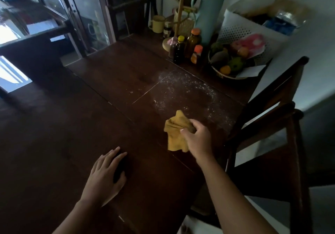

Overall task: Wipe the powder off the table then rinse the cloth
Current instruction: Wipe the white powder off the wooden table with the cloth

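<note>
White powder (188,88) is scattered over the right part of a dark wooden table (81,134). My right hand (198,135) grips a crumpled yellow cloth (176,134), which hangs just above or on the table, near the powder's closest edge. Flat on the wood lies my left hand (107,174), fingers spread, to the left of the cloth and closer to me.
Several bottles (188,47), a fruit bowl (228,61), a yellow mug (157,24), a blue jug (208,14) and a white perforated basket (250,32) crowd the far right corner. A dark wooden chair (282,125) stands against the table's right side. A glass cabinet (87,10) stands beyond.
</note>
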`<state>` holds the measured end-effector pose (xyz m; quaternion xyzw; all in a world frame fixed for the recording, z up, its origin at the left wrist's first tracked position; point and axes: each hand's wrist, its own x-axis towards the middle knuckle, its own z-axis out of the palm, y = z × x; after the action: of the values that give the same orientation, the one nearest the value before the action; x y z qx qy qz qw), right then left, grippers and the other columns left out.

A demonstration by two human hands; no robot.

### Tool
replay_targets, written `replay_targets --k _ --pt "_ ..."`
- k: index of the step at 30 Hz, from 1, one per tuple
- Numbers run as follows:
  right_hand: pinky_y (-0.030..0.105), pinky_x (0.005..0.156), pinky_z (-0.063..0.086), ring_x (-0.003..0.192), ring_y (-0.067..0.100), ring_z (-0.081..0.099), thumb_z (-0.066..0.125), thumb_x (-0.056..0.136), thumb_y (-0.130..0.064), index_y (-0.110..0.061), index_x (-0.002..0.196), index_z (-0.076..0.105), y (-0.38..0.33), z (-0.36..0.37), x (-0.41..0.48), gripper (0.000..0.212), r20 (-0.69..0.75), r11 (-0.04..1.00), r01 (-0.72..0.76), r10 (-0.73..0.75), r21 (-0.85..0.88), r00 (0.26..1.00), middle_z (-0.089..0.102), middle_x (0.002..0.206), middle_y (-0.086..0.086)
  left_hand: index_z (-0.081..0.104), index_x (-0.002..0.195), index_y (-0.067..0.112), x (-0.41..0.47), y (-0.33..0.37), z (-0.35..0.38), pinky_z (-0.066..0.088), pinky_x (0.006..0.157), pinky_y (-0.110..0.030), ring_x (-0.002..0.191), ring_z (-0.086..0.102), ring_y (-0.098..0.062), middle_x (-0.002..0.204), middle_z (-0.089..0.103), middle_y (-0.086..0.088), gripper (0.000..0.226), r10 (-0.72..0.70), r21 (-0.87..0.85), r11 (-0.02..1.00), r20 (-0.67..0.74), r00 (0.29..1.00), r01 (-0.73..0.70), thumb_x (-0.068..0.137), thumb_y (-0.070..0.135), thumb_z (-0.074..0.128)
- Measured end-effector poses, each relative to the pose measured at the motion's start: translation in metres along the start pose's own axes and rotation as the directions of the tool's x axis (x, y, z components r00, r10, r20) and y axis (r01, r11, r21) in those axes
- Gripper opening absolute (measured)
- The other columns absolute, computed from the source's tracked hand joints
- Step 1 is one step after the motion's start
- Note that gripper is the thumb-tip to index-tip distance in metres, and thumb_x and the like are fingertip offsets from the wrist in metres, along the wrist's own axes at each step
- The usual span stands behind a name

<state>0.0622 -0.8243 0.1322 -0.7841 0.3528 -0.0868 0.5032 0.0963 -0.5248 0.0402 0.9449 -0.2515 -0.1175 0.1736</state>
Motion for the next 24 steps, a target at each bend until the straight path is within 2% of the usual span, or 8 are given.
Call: replay_targets --k 3,5,9,12,14,16,20,24 --pt "0.013 0.063 0.035 0.094 0.003 0.049 0.065 0.093 -0.023 -0.033 0.135 0.060 -0.006 -0.036 0.018 0.043 -0.116 0.928 0.133 -0.184 -0.347 0.976 0.060 0.124 -0.005 0.043 0.143 0.036 0.013 0.018 0.004 0.009 0.118 -0.048 0.141 0.027 -0.027 0.153 0.032 -0.003 0.067 -0.046 0.022 0.999 -0.014 0.999 0.046 0.080 0.060 0.040" --pt "0.011 0.060 0.033 0.087 0.003 0.050 0.064 0.094 -0.026 -0.038 0.134 0.058 -0.011 -0.045 0.025 0.042 -0.070 0.815 0.204 -0.286 -0.543 0.956 0.057 0.126 -0.007 0.038 0.145 0.038 0.029 0.033 0.004 0.004 0.119 -0.050 0.141 0.025 -0.028 0.151 0.029 -0.005 0.069 -0.007 0.032 0.999 0.019 1.000 0.006 0.080 0.063 0.037" --pt "0.028 0.081 0.054 0.101 0.010 0.063 0.060 0.094 -0.032 -0.046 0.142 0.045 0.009 -0.023 0.015 0.052 0.334 0.628 0.432 -0.275 -0.647 0.901 0.057 0.129 -0.012 0.026 0.148 0.040 0.065 0.065 0.006 -0.006 0.118 -0.045 0.143 0.015 -0.020 0.151 0.022 0.001 0.072 0.106 -0.012 0.994 0.078 0.991 -0.105 0.081 0.066 0.032" --pt "0.025 0.083 0.054 0.106 0.008 0.064 0.057 0.092 -0.042 -0.043 0.135 0.054 0.034 -0.027 0.010 0.043 0.382 0.706 0.417 -0.221 -0.572 0.897 0.065 0.125 -0.013 0.027 0.148 0.040 0.078 0.081 0.014 -0.007 0.117 -0.043 0.142 0.018 -0.022 0.149 0.026 0.000 0.072 0.100 0.026 0.994 0.074 0.992 -0.102 0.082 0.066 0.031" --pt "0.016 0.080 0.052 0.103 0.004 0.067 0.058 0.095 -0.030 -0.034 0.127 0.065 0.047 -0.037 0.014 0.033 0.239 0.806 0.326 -0.234 -0.495 0.942 0.071 0.119 -0.011 0.033 0.147 0.037 0.077 0.086 0.018 -0.004 0.119 -0.043 0.141 0.024 -0.022 0.146 0.031 -0.001 0.068 0.079 0.077 0.994 0.030 0.996 -0.082 0.084 0.064 0.036" --pt "0.017 0.093 0.048 0.114 0.011 0.065 0.059 0.095 -0.016 -0.023 0.120 0.071 0.059 -0.040 0.022 0.029 0.098 0.847 0.303 -0.290 -0.437 0.952 0.072 0.119 -0.004 0.038 0.144 0.036 0.076 0.088 0.019 0.000 0.120 -0.042 0.138 0.029 -0.022 0.144 0.035 0.000 0.064 0.067 0.092 0.993 -0.001 0.998 -0.067 0.086 0.061 0.040" --pt "0.045 0.123 0.023 0.149 0.028 0.028 0.050 0.101 -0.029 -0.025 0.140 0.054 0.075 -0.007 0.045 0.039 0.294 0.742 0.409 -0.292 -0.530 0.910 0.044 0.154 0.008 0.046 0.140 0.033 0.078 0.089 0.020 0.007 0.119 -0.043 0.135 0.033 -0.022 0.141 0.041 0.000 0.059 0.057 0.079 0.995 -0.015 0.998 -0.056 0.086 0.057 0.042" --pt "0.058 0.123 0.004 0.154 0.038 -0.007 0.019 0.101 -0.050 -0.039 0.158 0.012 0.090 0.030 0.064 0.059 0.432 0.492 0.527 -0.302 -0.693 0.850 0.001 0.168 0.016 0.047 0.138 0.033 0.079 0.089 0.021 0.011 0.118 -0.042 0.132 0.033 -0.021 0.140 0.042 0.001 0.058 0.019 0.088 0.996 -0.017 1.000 -0.017 0.085 0.055 0.040"
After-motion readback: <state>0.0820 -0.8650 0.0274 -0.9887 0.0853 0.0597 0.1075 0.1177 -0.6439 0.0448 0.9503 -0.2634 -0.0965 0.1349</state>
